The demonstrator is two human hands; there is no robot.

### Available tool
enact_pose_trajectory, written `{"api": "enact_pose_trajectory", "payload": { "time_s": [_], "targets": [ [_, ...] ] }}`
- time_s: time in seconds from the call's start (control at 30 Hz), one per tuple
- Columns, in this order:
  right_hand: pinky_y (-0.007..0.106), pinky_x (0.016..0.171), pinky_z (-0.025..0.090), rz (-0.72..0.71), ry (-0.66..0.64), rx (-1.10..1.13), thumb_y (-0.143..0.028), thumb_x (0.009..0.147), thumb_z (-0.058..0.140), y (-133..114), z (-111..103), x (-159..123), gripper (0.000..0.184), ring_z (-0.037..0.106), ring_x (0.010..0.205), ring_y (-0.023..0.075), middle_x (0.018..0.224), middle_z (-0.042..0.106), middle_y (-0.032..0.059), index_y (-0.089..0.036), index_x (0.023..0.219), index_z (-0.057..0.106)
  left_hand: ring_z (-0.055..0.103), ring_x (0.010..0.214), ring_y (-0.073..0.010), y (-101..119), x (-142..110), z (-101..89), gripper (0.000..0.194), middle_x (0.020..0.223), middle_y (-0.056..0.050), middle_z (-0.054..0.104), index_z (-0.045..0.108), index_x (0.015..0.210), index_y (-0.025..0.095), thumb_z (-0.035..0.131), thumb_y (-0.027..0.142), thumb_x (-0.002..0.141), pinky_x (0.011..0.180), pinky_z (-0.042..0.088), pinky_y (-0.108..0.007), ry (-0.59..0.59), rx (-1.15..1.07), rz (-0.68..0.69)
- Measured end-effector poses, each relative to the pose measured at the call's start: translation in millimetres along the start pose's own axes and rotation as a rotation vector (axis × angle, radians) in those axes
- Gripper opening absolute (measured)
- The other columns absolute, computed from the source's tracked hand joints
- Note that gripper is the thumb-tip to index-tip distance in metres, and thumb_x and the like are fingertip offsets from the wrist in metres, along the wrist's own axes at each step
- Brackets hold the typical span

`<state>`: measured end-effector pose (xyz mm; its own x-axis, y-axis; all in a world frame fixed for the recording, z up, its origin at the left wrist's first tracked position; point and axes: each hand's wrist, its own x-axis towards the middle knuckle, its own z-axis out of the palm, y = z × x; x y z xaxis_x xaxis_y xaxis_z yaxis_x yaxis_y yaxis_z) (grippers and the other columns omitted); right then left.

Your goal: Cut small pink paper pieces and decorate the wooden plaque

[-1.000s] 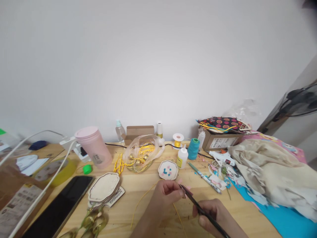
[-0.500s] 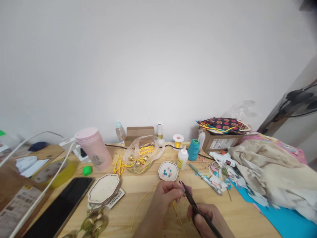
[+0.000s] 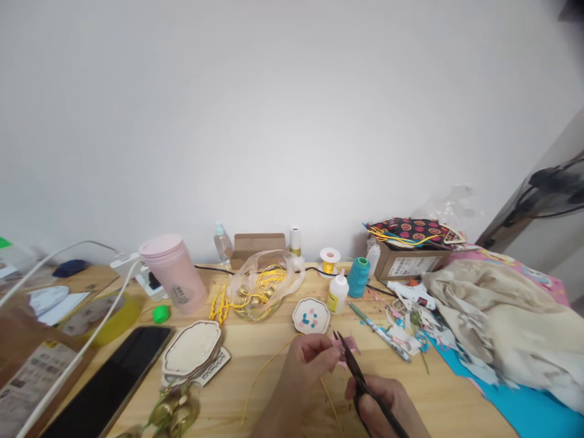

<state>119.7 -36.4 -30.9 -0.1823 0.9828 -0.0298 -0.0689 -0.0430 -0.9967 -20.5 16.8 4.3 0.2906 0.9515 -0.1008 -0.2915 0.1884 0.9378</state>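
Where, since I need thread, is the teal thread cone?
In the head view, the teal thread cone stands right of centre, with the yellow-labelled bottle on its left and a translucent bottle behind its right side.

The scissors (image 3: 354, 365) are black, the small piece (image 3: 353, 344) next to them is pink, the plaque (image 3: 314, 328) is cream with a dark edge and pink and blue bits (image 3: 305, 318), the thread cone (image 3: 358, 278) is turquoise, and the dark cloth (image 3: 404, 230) carries a pattern of round reddish motifs.
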Motion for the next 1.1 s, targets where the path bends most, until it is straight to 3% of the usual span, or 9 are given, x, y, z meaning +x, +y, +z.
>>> {"api": "enact_pose_trajectory", "payload": {
  "time_s": [0.3, 0.5, 0.93, 1.1],
  "targets": [
    [0.024, 0.044, 0.016, -0.049, 0.003, -0.071, -0.064, 0.069, 0.048, -4.1, 1.0, 0.5, 0.050, 0.022, 0.050, 0.0108, 0.054, 0.028, -0.0040, -0.016, 0.061, 0.050, 0.055, 0.061, -0.0145, 1.3, -0.2, 2.2, 0.014, 0.059, -0.001, 0.065, 0.067, 0.058, 0.014, 0.063, 0.023, 0.067, 0.062, 0.039, -0.024, -0.044, 0.028, 0.028],
    [0.025, 0.039, 0.009, 0.028, -0.137, -0.186, -0.068, 0.069, 0.043, -6.4, -8.7, 4.6, 0.052, 0.015, 0.040, 0.0072, 0.047, 0.023, -0.0074, -0.017, 0.064, 0.048, 0.058, 0.065, -0.0152, 4.2, -3.1, -1.3, 0.011, 0.058, 0.000, 0.066, 0.066, 0.056, 0.015, 0.063, 0.020, 0.065, 0.065, 0.041, -0.023, -0.080, 0.023, 0.058],
    [0.021, 0.036, 0.012, 0.042, -0.266, -0.225, -0.063, 0.063, 0.057, -22.9, -30.8, 7.3, 0.049, 0.020, 0.040, 0.0050, 0.044, 0.027, -0.0077, -0.015, 0.057, 0.049, 0.064, 0.072, -0.0225, 11.1, -5.2, -4.1, 0.010, 0.062, -0.005, 0.070, 0.067, 0.056, 0.014, 0.064, 0.017, 0.064, 0.072, 0.043, -0.030, -0.174, 0.088, 0.013],
    [0.022, 0.036, 0.009, 0.034, -0.203, -0.212, -0.066, 0.067, 0.050, -21.7, -29.2, 4.1, 0.050, 0.016, 0.038, 0.0049, 0.044, 0.024, -0.0088, -0.016, 0.059, 0.047, 0.063, 0.078, -0.0224, 9.5, -4.3, -1.5, 0.011, 0.070, -0.006, 0.070, 0.067, 0.061, 0.014, 0.061, 0.019, 0.069, 0.076, 0.043, -0.032, -0.171, 0.062, 0.061]
  ]
}}
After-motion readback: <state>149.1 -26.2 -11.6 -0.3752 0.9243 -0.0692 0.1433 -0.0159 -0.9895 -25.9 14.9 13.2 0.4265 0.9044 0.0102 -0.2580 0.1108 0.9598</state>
